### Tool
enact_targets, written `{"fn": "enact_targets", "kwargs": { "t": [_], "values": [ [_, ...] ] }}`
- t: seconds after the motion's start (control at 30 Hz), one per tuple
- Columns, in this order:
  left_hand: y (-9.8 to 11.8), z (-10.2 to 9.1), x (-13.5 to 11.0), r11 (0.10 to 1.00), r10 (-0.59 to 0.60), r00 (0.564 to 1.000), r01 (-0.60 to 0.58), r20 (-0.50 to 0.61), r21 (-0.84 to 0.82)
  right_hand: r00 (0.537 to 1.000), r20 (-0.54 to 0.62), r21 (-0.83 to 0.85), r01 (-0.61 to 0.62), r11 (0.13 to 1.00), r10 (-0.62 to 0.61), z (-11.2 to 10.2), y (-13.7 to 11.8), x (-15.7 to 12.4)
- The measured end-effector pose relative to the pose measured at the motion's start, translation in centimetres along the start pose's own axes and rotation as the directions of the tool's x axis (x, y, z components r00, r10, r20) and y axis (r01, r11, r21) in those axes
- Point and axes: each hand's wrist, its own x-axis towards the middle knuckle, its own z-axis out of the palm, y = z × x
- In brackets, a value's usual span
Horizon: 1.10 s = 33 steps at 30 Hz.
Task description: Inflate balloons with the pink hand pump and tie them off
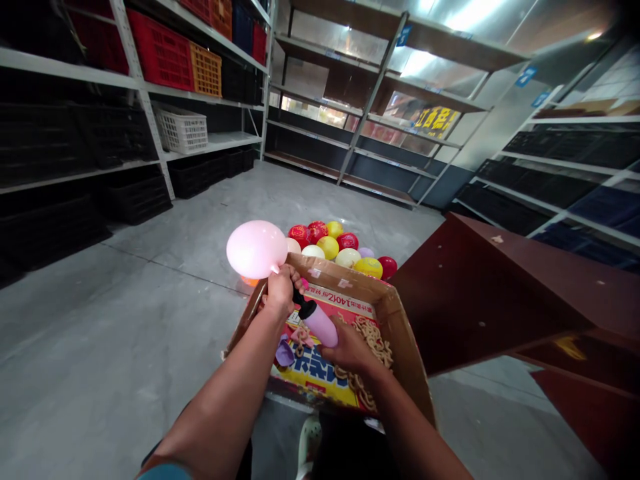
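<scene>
My left hand (281,288) is closed around the neck of an inflated pink balloon (257,249), at the black end of a hand pump (321,324). The fingers hide the nozzle. My right hand (351,345) grips the pump's pink body at its lower end. Both hands are over an open cardboard box (404,327). In the box, on red, yellow and blue printed packaging (320,363), are a limp purple balloon (285,352), a limp pink balloon (301,336) and a heap of tan curly strands (373,339).
Beyond the box, several inflated red, yellow, white and purple balloons (328,247) lie on the grey floor (150,300). A dark red panel structure (480,293) stands close on the right. Shelving with crates (160,57) lines the left; a tall rack (370,107) stands behind.
</scene>
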Motion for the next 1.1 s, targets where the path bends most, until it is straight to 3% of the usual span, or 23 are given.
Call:
{"fn": "enact_targets", "kwargs": {
  "t": [0.13,0.43,0.57,0.83,0.93,1.1],
  "values": [
    [0.4,-0.2,0.0,0.999,0.035,0.999,-0.036,0.021,0.02,1.0,0.002,0.034,-0.008,0.999,0.008,0.0,0.6,-0.6],
    [2.4,-0.9,0.3,0.993,0.112,0.994,-0.112,-0.018,-0.032,0.996,0.085,0.05,-0.037,0.998,0.033,-0.4,6.2,-3.4],
    [1.5,-0.8,0.6,0.995,0.101,0.995,-0.101,-0.016,-0.011,0.993,0.113,0.055,-0.034,0.998,0.028,-0.4,5.1,-2.5],
    [0.0,0.1,0.0,0.999,0.044,0.999,-0.044,0.012,0.002,0.999,0.038,0.068,0.014,0.998,-0.016,-0.5,-0.8,0.4],
    [0.2,0.1,-0.1,0.999,0.049,0.999,-0.049,0.002,0.012,1.0,0.028,0.057,0.012,0.998,-0.014,-0.3,-0.7,0.3],
    [1.5,-0.7,0.2,0.993,0.116,0.993,-0.115,0.031,-0.014,0.998,0.067,0.054,-0.008,0.999,0.004,-0.8,2.5,-1.5]
  ]
}}
